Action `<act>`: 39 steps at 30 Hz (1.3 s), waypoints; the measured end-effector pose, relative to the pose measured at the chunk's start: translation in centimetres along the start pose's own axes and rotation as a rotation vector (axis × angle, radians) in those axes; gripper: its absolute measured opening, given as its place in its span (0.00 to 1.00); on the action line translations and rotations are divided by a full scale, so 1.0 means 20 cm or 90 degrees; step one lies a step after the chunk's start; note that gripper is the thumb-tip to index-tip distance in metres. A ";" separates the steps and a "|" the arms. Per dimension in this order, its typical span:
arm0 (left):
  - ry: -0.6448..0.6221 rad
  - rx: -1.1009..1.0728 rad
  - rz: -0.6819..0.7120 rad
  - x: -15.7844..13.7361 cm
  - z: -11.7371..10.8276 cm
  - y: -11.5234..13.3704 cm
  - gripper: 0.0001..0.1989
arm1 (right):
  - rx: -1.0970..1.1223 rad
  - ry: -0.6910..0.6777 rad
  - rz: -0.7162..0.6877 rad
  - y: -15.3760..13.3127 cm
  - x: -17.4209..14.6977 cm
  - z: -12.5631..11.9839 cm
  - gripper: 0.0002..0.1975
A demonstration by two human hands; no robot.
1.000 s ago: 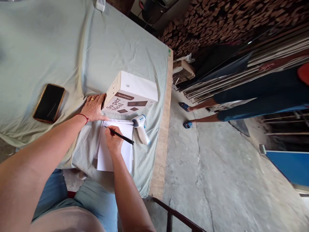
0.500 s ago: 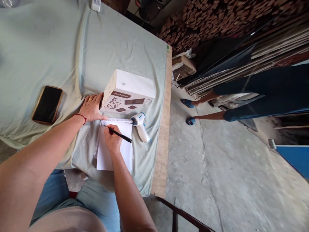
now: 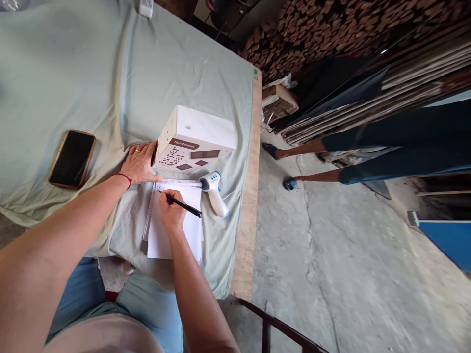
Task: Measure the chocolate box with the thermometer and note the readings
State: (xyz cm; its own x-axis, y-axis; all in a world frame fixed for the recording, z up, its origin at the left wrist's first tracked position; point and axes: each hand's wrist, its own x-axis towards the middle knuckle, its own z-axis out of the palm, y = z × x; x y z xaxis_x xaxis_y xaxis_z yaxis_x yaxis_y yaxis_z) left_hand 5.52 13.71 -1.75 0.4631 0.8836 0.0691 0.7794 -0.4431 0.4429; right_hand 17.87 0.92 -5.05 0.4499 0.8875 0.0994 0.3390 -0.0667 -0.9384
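My right hand (image 3: 172, 211) grips a black pen (image 3: 189, 208), its tip at the upper left of the white paper (image 3: 164, 245). Flat on the cloth beside the box, my left hand (image 3: 139, 163) has its fingers spread and its thumb at the paper's top edge. Its fingertips lie close to the left side of a white box (image 3: 206, 125) printed "NutriMotion Su-per Meal"; whether they touch it I cannot tell. A white and blue infrared thermometer (image 3: 215, 193) rests right of the paper, its head by the top right corner.
A phone (image 3: 72, 159) in a brown case lies left of my left hand on the cloth-covered table (image 3: 73, 73). Past the table's wooden edge (image 3: 246, 235), another person's legs (image 3: 371, 147) stand on the concrete floor. Stacked firewood (image 3: 316, 34) is behind.
The other person's far foot has shifted left toward the table. My hands, the pen and the things on the table look almost unmoved.
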 end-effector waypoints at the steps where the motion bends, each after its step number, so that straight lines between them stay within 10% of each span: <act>1: 0.000 0.000 0.000 0.00 0.00 0.00 0.56 | -0.003 -0.001 -0.001 0.00 0.00 0.00 0.10; 33: 0.002 -0.008 -0.006 0.00 -0.01 0.01 0.57 | -0.003 0.019 -0.001 0.01 0.00 0.00 0.09; 39: 0.026 -0.065 -0.041 0.03 -0.01 -0.02 0.45 | 0.048 0.102 0.019 0.00 0.01 -0.01 0.09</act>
State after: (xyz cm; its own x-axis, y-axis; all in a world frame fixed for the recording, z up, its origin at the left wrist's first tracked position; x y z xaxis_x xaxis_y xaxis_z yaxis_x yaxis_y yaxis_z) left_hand 5.38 14.40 -1.68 0.3940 0.9161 0.0736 0.7589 -0.3695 0.5363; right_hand 18.07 0.97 -4.98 0.5870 0.8010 0.1176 0.2634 -0.0516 -0.9633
